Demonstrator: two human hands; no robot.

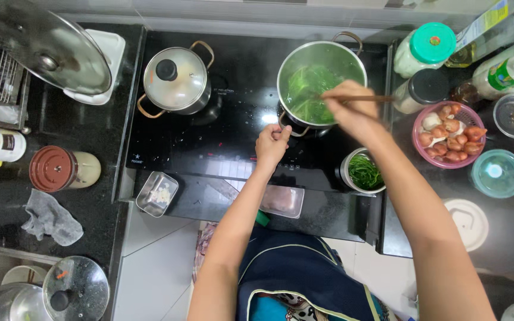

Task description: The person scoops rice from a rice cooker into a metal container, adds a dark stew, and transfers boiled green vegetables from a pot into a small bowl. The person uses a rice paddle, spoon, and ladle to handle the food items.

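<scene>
Seen from above: right hand closed around thin wooden chopsticks, held over the open steel pot of green leafy vegetables in water at the back right of the black glass cooktop. Left hand curled shut on the pot's near brass-coloured handle. Just right of that wrist, near the cooktop's front edge, a small steel bowl of chopped greens. On the left burner, a lidded steel pot with a black knob. On the right counter, a pink basket of shallots.
</scene>
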